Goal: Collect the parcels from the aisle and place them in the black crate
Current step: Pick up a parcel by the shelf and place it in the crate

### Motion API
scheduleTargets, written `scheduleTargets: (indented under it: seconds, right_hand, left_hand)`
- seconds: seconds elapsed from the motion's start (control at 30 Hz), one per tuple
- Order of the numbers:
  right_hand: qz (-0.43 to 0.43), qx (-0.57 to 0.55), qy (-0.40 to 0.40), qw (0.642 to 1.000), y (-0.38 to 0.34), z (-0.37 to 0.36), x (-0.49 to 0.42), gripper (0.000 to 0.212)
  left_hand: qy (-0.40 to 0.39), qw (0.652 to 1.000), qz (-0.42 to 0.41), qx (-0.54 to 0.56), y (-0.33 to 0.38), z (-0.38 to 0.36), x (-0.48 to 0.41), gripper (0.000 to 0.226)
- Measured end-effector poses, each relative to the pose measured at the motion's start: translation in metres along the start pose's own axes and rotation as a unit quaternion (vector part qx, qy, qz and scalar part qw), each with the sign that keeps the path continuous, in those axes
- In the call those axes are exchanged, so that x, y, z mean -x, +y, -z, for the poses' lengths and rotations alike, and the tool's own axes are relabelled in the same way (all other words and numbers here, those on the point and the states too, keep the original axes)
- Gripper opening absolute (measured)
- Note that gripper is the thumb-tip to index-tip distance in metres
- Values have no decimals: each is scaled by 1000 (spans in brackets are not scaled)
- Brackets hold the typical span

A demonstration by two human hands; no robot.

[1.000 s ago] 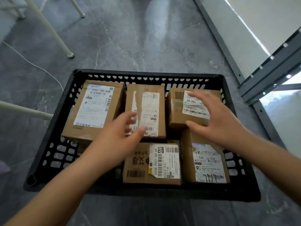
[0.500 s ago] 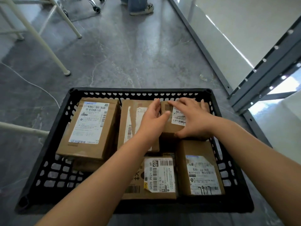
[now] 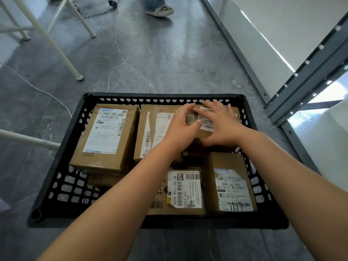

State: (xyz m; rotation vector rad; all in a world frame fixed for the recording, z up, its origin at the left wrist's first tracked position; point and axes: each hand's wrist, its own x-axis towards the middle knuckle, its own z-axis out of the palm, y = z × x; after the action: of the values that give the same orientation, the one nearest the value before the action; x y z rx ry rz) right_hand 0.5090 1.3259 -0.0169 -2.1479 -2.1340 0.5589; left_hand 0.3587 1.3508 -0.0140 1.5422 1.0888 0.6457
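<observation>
Parcels: all the ones I can see lie inside the black crate (image 3: 62, 187), which sits on the grey floor (image 3: 150, 59) in the aisle.

Far left: white table legs (image 3: 56, 46) and a white cable (image 3: 37, 89) on the floor, both outside the crate.

Crate, left side: large parcel (image 3: 107, 136), label up, resting on another box whose edge shows beneath it.

Crate, back middle: torn-label parcel (image 3: 154, 132), lying flat, just beside the large one.

Crate, front middle: labelled parcel (image 3: 184, 191) (a printed "69" on its sticker), partly covered by the left forearm.

Left hand (image 3: 180, 127): fingers and thumb curled round the left end of the small parcel (image 3: 199, 129) at the back right, thumb on its near side and fingertips over its far edge.

Right hand (image 3: 220, 125): laid flat on top of the same small parcel, fingers straight and a little spread, tips towards the crate's far wall.

Crate, front right: upright-looking parcel (image 3: 229, 183), label facing up, against the right wall, touched by neither hand.

Far right: grey metal shelving (image 3: 310, 72), standing outside the crate. At the top of the view, a patterned shoe (image 3: 160, 11) of another person.
</observation>
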Motion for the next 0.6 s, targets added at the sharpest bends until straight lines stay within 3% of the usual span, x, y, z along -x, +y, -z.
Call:
scheduleTargets:
  seconds: [0.07, 0.13, 0.23, 0.3, 0.43, 0.6]
  right_hand:
    - [11, -1, 20, 1000, -6, 4, 7, 90]
    - [10, -107, 49, 993, -24, 8, 18, 79]
    - [-34, -384, 107, 917, -62, 3, 36, 49]
    - [-80, -487, 100, 864, -83, -11, 46, 38]
    - [-125, -531, 105, 832, -102, -37, 58, 37]
    - [-117, -500, 89, 853, -114, -41, 57, 46]
  left_hand:
    - [8, 999, -35, -18, 3, 12, 7, 47]
    - [20, 998, -44, -28, 0, 32, 15, 43]
    - [76, 997, -5, -11, -11, 65, 28, 39]
    - [113, 993, 26, 7, -19, 79, 39, 38]
    - [119, 990, 72, 17, -33, 80, 57, 42]
    - [122, 986, 95, 60, -32, 68, 61, 47]
